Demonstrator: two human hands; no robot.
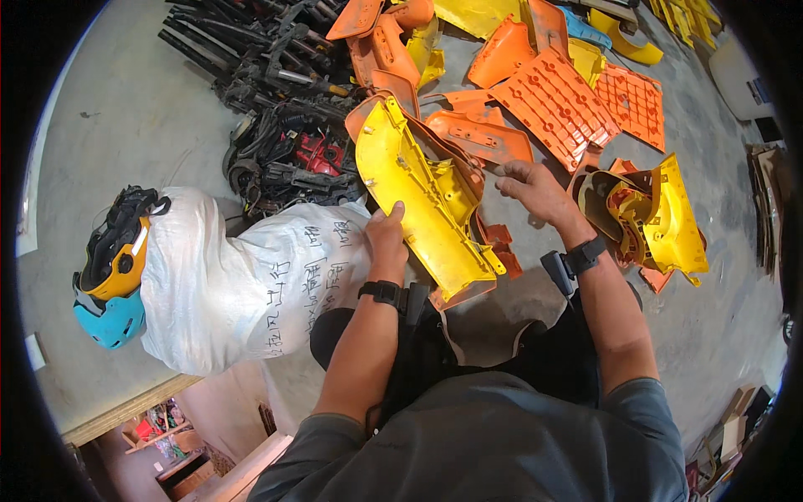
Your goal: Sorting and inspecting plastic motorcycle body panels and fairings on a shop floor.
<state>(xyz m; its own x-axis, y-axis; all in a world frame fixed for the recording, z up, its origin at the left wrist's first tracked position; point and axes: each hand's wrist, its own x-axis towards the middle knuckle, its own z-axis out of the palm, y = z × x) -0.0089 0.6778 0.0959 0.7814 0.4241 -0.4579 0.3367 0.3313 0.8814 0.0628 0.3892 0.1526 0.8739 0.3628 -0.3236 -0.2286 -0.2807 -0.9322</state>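
My left hand [386,241] is closed on the left edge of a long yellow plastic panel [416,197], its thumb lying on top. Ribs and small tabs run along the panel's inner face, and it is tilted in front of me. To the right of the panel, my right hand [533,194] hovers with its fingers curled in toward the thumb. Whatever is between those fingertips, if anything, is too small to make out. Orange curved panels [477,134] lie behind and under the yellow one.
A stuffed white sack [226,284] stands at left beside yellow and turquoise helmets [117,284]. Black metal parts [259,67] are heaped at the far left. Orange grid panels [556,105] lie far ahead, and more yellow shells [661,217] are at right.
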